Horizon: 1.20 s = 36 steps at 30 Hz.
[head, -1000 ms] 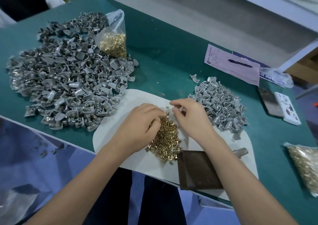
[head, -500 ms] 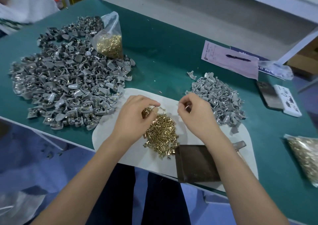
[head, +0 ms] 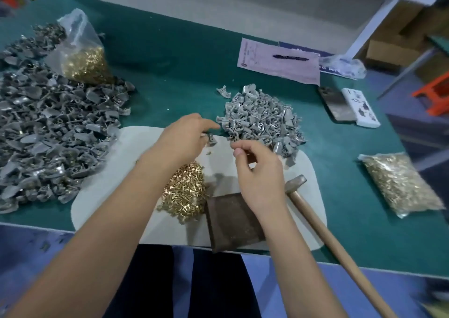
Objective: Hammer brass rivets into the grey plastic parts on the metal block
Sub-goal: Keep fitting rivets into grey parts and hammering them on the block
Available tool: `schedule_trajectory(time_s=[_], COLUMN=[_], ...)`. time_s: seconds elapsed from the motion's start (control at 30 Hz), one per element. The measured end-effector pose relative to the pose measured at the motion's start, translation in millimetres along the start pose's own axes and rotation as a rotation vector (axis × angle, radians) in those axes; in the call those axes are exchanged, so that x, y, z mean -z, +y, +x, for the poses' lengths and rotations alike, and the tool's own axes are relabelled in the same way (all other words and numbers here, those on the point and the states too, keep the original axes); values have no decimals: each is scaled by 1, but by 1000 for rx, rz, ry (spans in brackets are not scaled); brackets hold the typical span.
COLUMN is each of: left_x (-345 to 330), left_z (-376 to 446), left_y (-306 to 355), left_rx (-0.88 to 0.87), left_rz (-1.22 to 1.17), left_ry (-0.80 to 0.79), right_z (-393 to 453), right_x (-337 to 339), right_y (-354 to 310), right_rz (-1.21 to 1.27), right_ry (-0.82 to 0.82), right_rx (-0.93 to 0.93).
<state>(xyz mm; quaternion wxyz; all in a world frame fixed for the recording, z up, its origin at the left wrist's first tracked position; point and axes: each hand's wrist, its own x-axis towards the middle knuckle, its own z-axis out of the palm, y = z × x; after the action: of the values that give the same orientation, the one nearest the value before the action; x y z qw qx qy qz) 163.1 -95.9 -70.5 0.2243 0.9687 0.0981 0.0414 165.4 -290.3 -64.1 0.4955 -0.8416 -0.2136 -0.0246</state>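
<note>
We are somewhere in the middle of a long batch, as far as the piles tell us. On the left of the table [head: 194, 57] lies a large heap of grey parts [head: 53, 137], many glinting with brass, so we judge those already riveted. The smaller pile of grey parts [head: 262, 120] on the right shows little brass and looks like the stock we have yet to do; it is much the smaller of the two.

Our left hand [head: 184, 140] reaches toward that smaller pile, and its curled fingers hold one grey part [head: 211, 139] just short of the pile's edge. Our right hand [head: 257, 171] hovers just beside it, thumb and forefinger pinched together, probably on a rivet, though it is too small for us to be sure.

The loose brass rivets [head: 187, 193] sit heaped on the white mat [head: 107, 196] under our left wrist. The metal block [head: 233, 220] lies bare at the mat's near edge, partly under our right wrist, with no part on it. The hammer [head: 323, 220] rests untouched to the right of the block.

So for this piece, nothing is struck yet: we judge the rivet must be seated in the part, the part set on the block, and the hammer taken up. Two bags of rivets [head: 82, 55] [head: 401, 184] suggest plenty more work ahead.
</note>
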Motion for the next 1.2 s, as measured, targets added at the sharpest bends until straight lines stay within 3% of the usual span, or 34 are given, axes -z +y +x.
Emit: schedule_trajectory(time_s=[0.17,0.3,0.47,0.8,0.97,1.2], left_x=[9,6,-6,-5,12,6], left_z=[2,-15,-29,-74,-111,-155], left_y=[6,13,29,12,39,85], left_rx=[-36,-80,-164,-3,11,-13], left_rz=[142,17,5,54,-109,-19], left_ry=[-2,99,-30,53,174,144], right_z=[2,2,1,-1,-10,-72], right_x=[2,3,5,4,20,60], right_y=[3,1,0,-1,-8,9], right_rz=[90,117,118,113,257,171], right_ry=[50,41,24,-34,28,-27], right_rx=[-50,-44,-33,-28,-21,-38])
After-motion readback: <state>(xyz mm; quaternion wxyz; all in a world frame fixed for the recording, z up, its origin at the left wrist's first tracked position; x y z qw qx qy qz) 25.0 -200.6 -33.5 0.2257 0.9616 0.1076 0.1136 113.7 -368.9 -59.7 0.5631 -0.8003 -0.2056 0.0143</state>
